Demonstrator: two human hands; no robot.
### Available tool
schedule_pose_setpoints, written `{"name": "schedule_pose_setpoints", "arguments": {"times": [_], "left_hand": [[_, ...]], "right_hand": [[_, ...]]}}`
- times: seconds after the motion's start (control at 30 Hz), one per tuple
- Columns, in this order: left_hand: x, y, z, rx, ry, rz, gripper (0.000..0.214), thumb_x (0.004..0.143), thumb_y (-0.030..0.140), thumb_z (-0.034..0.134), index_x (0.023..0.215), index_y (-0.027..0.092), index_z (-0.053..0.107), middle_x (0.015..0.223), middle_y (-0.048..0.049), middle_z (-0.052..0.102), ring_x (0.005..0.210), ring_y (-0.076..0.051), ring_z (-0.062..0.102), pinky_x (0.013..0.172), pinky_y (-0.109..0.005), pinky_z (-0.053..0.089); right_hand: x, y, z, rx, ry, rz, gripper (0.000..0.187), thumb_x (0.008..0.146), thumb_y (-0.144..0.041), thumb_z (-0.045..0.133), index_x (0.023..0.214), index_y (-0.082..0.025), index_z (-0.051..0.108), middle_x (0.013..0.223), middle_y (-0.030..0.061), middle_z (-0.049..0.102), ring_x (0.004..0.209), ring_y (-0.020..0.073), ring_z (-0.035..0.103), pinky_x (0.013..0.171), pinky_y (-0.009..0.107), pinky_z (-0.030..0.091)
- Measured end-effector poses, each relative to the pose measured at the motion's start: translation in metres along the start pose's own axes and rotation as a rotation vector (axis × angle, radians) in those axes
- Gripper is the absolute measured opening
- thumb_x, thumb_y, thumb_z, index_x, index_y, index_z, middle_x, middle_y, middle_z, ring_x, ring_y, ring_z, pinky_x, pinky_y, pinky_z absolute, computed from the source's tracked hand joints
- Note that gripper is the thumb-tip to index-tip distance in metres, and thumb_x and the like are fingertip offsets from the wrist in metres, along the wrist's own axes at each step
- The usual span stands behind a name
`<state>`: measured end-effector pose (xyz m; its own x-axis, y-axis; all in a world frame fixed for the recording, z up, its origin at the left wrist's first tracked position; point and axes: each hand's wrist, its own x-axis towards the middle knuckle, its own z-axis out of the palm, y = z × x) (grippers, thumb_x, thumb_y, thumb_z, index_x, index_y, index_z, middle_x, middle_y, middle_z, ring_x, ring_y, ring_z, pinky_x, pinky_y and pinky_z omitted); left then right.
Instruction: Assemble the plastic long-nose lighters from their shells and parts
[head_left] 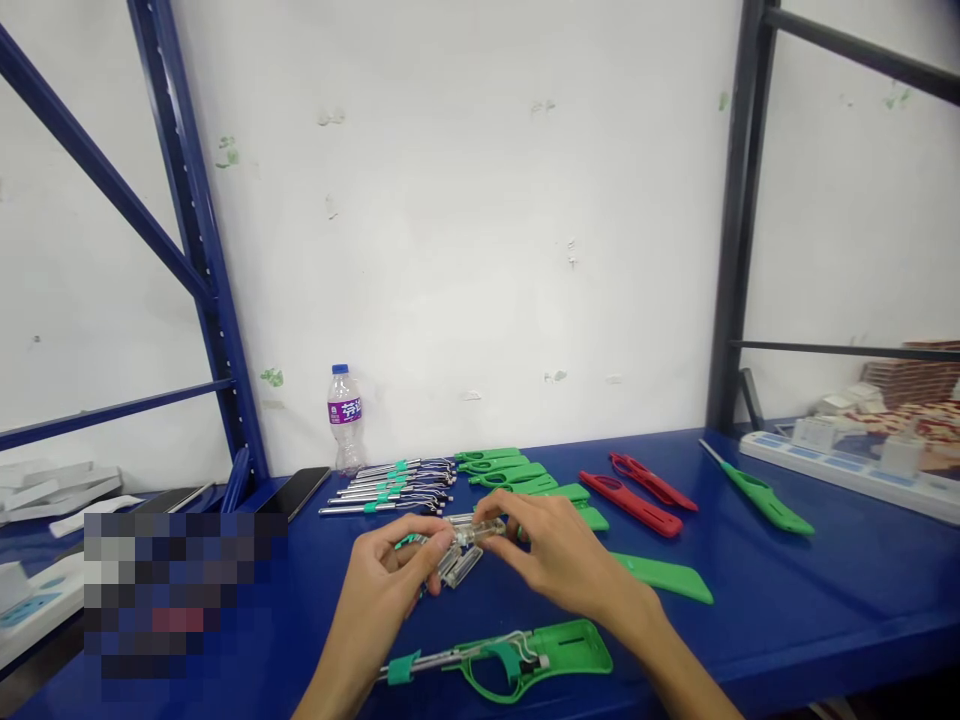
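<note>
Between my fingertips is a clear plastic lighter fuel tank (478, 530), lying roughly level. My left hand (401, 570) pinches its left end, and my right hand (555, 555) grips the right end with thumb and fingers. Just below, more clear tanks (460, 568) lie in a small pile, partly hidden by my left hand. Nearer to me rests an open green lighter shell half (581, 648), with a metal tube (435, 660), wires and a teal trigger in it. Under my right forearm, another green shell half (667, 577) is partly covered.
Metal tubes with wires (386, 492) lie in a row behind my hands, beside several green shell halves (517, 478). Red shell pieces (634, 505) and a green lighter (761, 495) are to the right. A bottle (345, 420), phone (300, 490) and power strip (847, 470) stand or lie farther out.
</note>
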<state>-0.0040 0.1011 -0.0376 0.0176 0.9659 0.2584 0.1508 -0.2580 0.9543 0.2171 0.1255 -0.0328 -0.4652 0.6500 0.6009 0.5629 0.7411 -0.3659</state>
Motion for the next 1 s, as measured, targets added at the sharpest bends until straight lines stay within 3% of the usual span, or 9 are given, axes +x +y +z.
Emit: {"name": "schedule_pose_setpoints", "arguments": {"times": [0.33,0.53,0.67,1.0], "left_hand": [[0.000,-0.008,0.007,-0.107,-0.037,-0.055,0.066,0.079,0.073,0.077,0.105,0.012,0.076,0.051,0.0031,0.056,0.043,-0.008,0.032,0.047,-0.024,0.021],[0.003,-0.010,0.006,-0.078,-0.065,-0.064,0.068,0.072,0.076,0.081,0.098,0.013,0.076,0.046,0.0038,0.055,0.040,-0.006,0.030,0.045,-0.022,0.018],[0.006,-0.008,0.004,-0.026,-0.078,-0.066,0.066,0.069,0.075,0.082,0.091,0.013,0.077,0.044,0.0019,0.056,0.037,-0.007,0.033,0.043,-0.021,0.018],[0.003,-0.002,0.006,0.066,0.028,0.011,0.061,0.071,0.074,0.079,0.091,0.017,0.078,0.046,0.0008,0.060,0.037,-0.011,0.039,0.041,-0.023,0.025]], "right_hand": [[-0.001,0.002,0.002,-0.048,0.044,-0.005,0.006,0.101,-0.028,0.071,0.108,-0.027,0.070,0.080,-0.0055,0.077,0.055,0.0113,0.062,0.060,0.024,0.040],[-0.001,0.005,0.002,-0.095,0.046,-0.064,0.011,0.103,-0.026,0.069,0.113,-0.028,0.071,0.100,-0.0020,0.081,0.065,0.0130,0.069,0.067,0.026,0.043],[0.000,0.008,0.003,-0.127,0.053,-0.103,0.013,0.102,-0.023,0.070,0.113,-0.029,0.073,0.101,-0.0012,0.083,0.080,0.0172,0.076,0.069,0.026,0.044],[0.001,0.013,0.006,-0.140,0.131,-0.090,0.014,0.101,-0.030,0.074,0.114,-0.030,0.079,0.095,-0.0022,0.085,0.066,0.0148,0.076,0.064,0.025,0.048]]}}
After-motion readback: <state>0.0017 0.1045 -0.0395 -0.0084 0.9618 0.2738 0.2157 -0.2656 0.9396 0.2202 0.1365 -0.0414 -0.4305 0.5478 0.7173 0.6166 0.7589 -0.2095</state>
